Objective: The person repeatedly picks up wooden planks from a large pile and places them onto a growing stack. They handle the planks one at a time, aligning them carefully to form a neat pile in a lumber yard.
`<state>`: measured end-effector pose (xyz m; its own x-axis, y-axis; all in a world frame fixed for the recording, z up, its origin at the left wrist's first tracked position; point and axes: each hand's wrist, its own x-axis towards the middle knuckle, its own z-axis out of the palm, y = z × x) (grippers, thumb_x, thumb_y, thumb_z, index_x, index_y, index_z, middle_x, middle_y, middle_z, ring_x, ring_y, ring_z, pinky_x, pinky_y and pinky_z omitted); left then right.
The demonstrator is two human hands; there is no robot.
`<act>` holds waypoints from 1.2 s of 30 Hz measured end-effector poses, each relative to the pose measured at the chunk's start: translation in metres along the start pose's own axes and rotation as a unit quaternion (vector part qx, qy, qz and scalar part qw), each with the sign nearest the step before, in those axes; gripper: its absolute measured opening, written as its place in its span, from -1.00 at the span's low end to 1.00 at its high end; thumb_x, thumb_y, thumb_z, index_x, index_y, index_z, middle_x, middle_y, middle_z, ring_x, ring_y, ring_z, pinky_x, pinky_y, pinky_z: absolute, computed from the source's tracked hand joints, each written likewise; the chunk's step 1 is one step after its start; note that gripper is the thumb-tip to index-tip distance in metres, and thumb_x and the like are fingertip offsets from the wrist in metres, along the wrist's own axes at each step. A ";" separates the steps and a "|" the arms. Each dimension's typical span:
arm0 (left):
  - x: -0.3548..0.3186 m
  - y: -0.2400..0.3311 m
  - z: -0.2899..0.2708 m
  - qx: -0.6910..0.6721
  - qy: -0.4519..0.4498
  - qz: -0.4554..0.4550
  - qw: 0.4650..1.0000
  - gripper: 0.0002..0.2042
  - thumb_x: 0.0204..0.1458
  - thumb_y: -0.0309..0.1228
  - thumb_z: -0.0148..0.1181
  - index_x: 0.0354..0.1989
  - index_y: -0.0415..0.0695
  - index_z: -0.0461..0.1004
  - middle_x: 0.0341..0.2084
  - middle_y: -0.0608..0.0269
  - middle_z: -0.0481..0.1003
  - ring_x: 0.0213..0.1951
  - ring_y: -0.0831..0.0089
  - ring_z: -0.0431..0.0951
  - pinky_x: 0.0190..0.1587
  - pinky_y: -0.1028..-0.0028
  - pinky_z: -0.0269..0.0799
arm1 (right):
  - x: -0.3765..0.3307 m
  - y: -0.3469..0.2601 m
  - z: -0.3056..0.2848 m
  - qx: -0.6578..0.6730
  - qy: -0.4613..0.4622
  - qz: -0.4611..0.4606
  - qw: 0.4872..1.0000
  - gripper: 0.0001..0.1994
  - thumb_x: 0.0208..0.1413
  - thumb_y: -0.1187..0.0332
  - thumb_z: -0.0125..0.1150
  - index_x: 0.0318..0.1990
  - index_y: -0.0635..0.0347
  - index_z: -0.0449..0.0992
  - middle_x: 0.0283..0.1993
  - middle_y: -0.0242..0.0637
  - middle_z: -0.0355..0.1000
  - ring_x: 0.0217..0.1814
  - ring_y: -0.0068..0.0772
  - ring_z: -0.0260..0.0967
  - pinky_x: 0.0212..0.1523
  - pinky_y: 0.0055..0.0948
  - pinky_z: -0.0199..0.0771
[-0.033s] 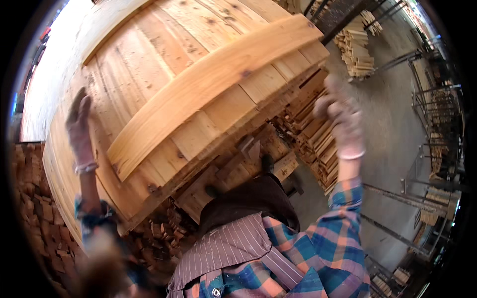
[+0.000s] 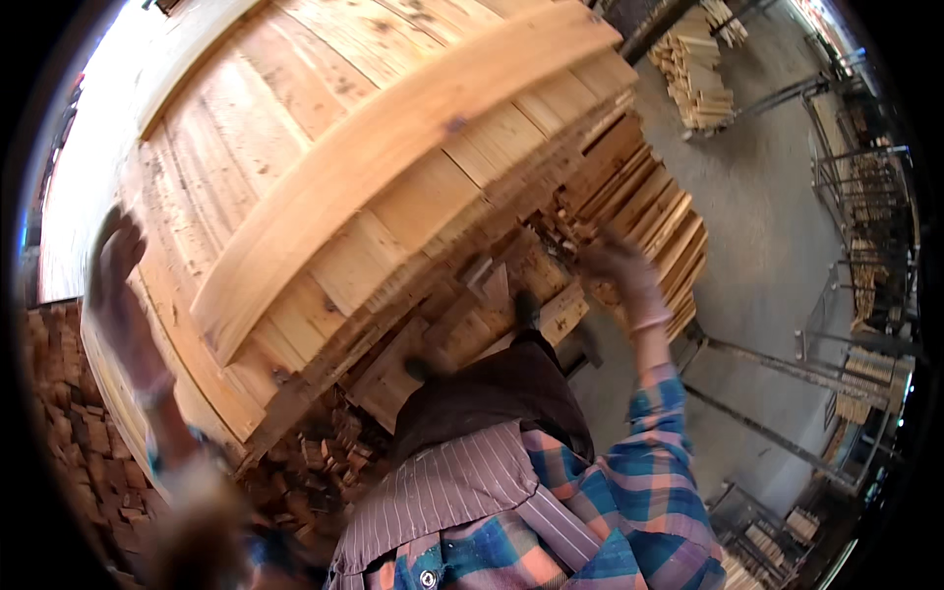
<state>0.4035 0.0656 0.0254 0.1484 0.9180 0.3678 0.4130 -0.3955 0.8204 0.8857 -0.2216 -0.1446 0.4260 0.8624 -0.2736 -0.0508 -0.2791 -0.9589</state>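
Note:
A broad panel of pale planks (image 2: pixel 231 123) lies in front of me, with a long board (image 2: pixel 393 147) along it near its close edge. The board lies loose-looking across the planks, and neither hand grips it. My left hand (image 2: pixel 126 305), in a light work glove, is over the panel's left edge, fingers stretched out and holding nothing I can see. My right hand (image 2: pixel 626 277), gloved as well, is below the panel's right end, over a stack of narrow wood strips (image 2: pixel 654 221). Motion smears its fingers, so contact with a strip cannot be made out.
Many short wood offcuts (image 2: pixel 84 452) are piled at the lower left. Below the panel, pieces of board (image 2: pixel 467 329) lie around my feet. On the right, metal rails (image 2: pixel 777 359) cross above the grey floor (image 2: pixel 728 265). Another wood stack (image 2: pixel 698 74) stands farther off.
My right hand has dropped from beside the panel's right end toward the strip stack. My left hand has shifted outward to the left. The panel and board sit slightly higher and farther left in view.

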 end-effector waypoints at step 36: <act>-0.362 -0.088 0.392 0.036 -0.681 -0.308 0.664 -0.15 -0.09 -0.10 0.34 0.33 -0.20 0.08 -0.04 -0.02 0.42 -0.15 0.32 0.53 -0.14 0.45 0.46 | -0.082 0.377 0.146 0.611 0.211 0.409 0.644 -0.52 0.03 0.01 0.18 -0.04 0.21 0.46 -0.19 -0.10 0.48 -0.20 -0.23 0.45 -0.17 -0.27 0.50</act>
<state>0.6654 -0.2204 -0.3518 0.5858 0.1010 -0.8041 0.8065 0.0254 0.5908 0.6993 -0.3357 -0.4948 -0.0003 0.3755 -0.9268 -0.9774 0.1959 0.0797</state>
